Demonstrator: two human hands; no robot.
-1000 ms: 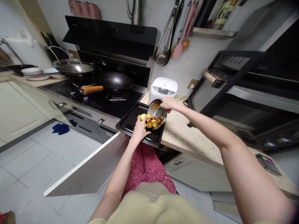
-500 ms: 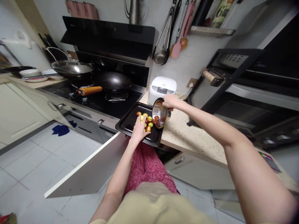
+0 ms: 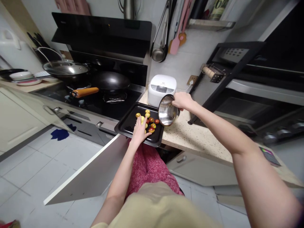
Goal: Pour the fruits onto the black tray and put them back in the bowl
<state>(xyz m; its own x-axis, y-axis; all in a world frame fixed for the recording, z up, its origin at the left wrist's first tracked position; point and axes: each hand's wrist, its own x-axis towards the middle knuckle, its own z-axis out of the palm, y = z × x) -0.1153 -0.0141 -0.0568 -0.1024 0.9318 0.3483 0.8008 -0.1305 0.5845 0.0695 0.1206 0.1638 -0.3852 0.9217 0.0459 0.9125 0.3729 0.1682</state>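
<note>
A black baking tray (image 3: 128, 126) sits at the counter's front edge with several small red and yellow-green fruits (image 3: 151, 129), like fresh jujubes, on it. My left hand (image 3: 140, 131) lies over part of them, fingers spread and touching the fruit; some are hidden beneath it. At the tray's right side, my right hand (image 3: 182, 100) grips the rim of a steel bowl (image 3: 167, 112). That bowl is tipped on its side, mouth toward the tray, and I see no fruit in it.
Behind the bowl stands a white rice cooker (image 3: 161, 88). Left of the tray, a wok (image 3: 110, 81) with an orange handle rests on the stove, beside a lidded pan (image 3: 65, 69). A cabinet door (image 3: 92, 171) hangs open below the tray. An oven (image 3: 258, 107) is at right.
The last fruits have rolled from the bowl onto the tray. My right hand has drawn the bowl slightly right, away from the fruit. My left hand stays on the pile, which has spread out.
</note>
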